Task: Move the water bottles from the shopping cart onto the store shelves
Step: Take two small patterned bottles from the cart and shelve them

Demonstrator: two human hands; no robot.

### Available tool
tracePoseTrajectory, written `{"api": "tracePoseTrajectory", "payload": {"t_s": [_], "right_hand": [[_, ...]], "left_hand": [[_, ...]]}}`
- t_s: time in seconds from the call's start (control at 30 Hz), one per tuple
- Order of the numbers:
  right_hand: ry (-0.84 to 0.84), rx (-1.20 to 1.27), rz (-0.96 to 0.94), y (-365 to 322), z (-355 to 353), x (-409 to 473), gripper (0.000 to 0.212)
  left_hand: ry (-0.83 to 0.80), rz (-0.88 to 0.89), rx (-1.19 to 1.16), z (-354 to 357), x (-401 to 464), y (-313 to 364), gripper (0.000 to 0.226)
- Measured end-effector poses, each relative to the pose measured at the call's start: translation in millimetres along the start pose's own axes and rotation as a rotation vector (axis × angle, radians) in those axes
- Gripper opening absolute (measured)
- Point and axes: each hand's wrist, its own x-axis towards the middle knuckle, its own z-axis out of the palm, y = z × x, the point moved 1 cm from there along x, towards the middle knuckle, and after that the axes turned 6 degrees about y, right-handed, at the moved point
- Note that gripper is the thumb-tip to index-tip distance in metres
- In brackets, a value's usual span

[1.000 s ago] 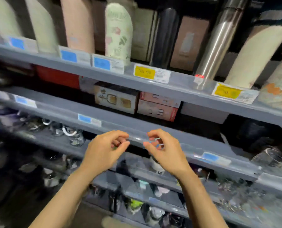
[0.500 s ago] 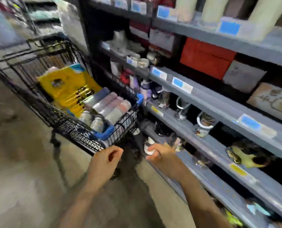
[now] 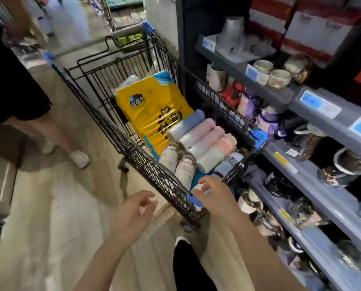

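Note:
A black wire shopping cart [image 3: 120,131] stands in the aisle beside the grey shelves [image 3: 314,164]. Several pastel water bottles [image 3: 204,141] lie on their sides at its near end, blue, pink and cream. Two smaller patterned bottles [image 3: 181,164] lie beside them. My right hand [image 3: 215,196] hovers over the cart's near corner, fingers loosely curled, holding nothing. My left hand [image 3: 133,213] hangs lower left of the cart's rim, loosely curled and empty.
A yellow wrapped pack [image 3: 152,112] fills the cart's middle. The shelves hold cups, bowls [image 3: 279,77] and boxes [image 3: 314,24]. Another person's legs and white shoe [image 3: 79,158] stand left of the cart. My own foot [image 3: 186,255] is below.
The view swung from the shelves down to the cart. Both hands dropped from the shelf edge, and the right hand reached to the cart's near corner.

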Motion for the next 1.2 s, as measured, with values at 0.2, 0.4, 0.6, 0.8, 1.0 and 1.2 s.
{"api": "tracePoseTrajectory", "payload": {"t_s": [0.2, 0.4, 0.6, 0.8, 1.0, 1.2], "right_hand": [[-0.010, -0.137, 0.123, 6, 13, 105, 0.050], [-0.060, -0.243, 0.218, 10, 34, 132, 0.053], [-0.033, -0.396, 0.299, 17, 50, 125, 0.061], [0.095, -0.388, 0.405, 13, 51, 128, 0.047], [0.147, -0.454, 0.395, 9, 51, 127, 0.043], [0.218, -0.501, 0.361, 9, 52, 126, 0.041]], "left_hand": [[0.018, 0.259, 0.245, 4, 119, 8, 0.047], [-0.223, 0.170, 0.243, 33, 208, 6, 0.051], [-0.526, -0.077, 0.297, 98, 288, -11, 0.109], [-0.700, -0.345, 0.196, 137, 309, -41, 0.137], [-0.676, -0.573, 0.059, 149, 308, -48, 0.141], [-0.645, -0.598, 0.027, 148, 307, -46, 0.133]]}}
